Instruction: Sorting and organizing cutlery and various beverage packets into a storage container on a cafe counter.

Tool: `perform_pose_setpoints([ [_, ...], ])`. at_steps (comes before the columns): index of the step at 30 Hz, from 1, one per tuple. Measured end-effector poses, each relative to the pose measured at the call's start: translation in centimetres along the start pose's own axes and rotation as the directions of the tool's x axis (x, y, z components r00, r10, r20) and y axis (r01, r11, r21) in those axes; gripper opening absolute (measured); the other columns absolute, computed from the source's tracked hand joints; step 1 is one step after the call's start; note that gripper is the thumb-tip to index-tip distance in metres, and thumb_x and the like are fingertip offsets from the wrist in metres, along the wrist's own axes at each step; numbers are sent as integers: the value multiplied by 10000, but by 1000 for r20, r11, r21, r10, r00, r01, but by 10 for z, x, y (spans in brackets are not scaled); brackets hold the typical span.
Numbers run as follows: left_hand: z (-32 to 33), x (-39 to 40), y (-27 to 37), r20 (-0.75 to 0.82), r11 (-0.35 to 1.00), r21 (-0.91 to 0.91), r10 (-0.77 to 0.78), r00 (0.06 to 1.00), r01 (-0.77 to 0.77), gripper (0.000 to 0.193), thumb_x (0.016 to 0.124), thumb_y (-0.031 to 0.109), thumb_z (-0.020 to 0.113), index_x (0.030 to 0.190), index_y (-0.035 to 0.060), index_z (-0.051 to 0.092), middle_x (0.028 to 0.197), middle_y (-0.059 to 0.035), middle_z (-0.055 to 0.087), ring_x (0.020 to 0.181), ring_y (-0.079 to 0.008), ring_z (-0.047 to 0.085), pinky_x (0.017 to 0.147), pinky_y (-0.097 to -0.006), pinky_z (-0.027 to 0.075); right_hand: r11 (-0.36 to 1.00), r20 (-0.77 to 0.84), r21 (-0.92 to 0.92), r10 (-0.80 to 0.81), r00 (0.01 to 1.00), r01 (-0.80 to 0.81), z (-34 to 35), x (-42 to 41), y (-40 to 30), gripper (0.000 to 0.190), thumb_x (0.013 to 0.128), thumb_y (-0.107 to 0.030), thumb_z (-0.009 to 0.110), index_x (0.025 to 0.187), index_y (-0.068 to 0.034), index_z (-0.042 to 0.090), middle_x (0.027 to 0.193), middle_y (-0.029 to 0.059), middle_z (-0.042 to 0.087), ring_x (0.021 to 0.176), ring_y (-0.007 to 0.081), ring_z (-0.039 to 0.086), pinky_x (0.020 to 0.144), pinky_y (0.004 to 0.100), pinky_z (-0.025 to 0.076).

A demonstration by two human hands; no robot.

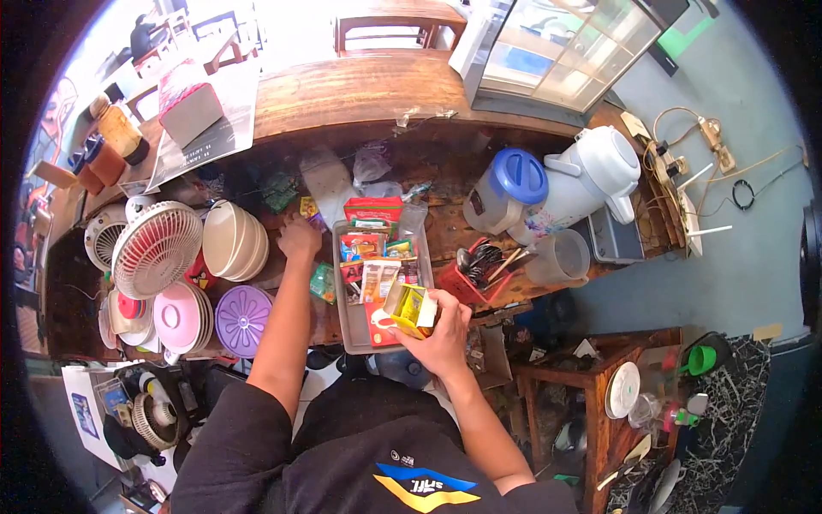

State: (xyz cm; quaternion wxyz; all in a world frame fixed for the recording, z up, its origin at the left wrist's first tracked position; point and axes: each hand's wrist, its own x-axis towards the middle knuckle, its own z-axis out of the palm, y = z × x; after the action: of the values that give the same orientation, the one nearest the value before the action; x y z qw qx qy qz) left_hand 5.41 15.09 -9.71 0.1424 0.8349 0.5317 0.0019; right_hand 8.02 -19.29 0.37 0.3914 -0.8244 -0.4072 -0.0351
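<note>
In my right hand [446, 337] is a small yellow carton [411, 308], its flaps up and yellow sachets inside. I hold it over the near right corner of a shallow grey plastic tray [341, 321]. The tray holds red, white and green packets, a red box [380, 324] and an upright red pack [372, 207]. My left hand [300, 239] reaches to the table left of the tray, beside a yellow packet [309, 206] and a purple sachet [316, 221]. Its fingertips are partly hidden, so any grip is unclear. A green sachet [323, 283] lies against the tray's left side.
At left stand a white fan [157, 250], stacked cream bowls [234, 241], pink lidded containers [180, 315] and a purple lid [244, 321]. To the right are a red cutlery basket [472, 289], a blue-lidded jug [507, 189], a thermos [591, 170] and a clear plastic container [559, 257].
</note>
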Motion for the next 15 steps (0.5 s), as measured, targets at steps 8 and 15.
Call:
perform_pose_setpoints([
  [8,15,26,2,-32,940,-292,-192,981,174,577,870,341,753,1292,21,525,1265,-240,653,1171,-448,667,960,-550,562,994,7,-9,-105,994,105,-3,12,-3,855,694,-400,957,1320,-102,455,1165,104,621,1065,285,608,944,466,364],
  [15,13,11,-20,-83,909,-404,-145,986,99,422,897,299,723,1234,75,602,1157,-218,708,1119,-429,683,957,-550,541,997,81,30,-77,994,75,-1,9,10,916,658,-387,980,1337,-77,449,1231,106,576,1116,322,545,998,467,368],
])
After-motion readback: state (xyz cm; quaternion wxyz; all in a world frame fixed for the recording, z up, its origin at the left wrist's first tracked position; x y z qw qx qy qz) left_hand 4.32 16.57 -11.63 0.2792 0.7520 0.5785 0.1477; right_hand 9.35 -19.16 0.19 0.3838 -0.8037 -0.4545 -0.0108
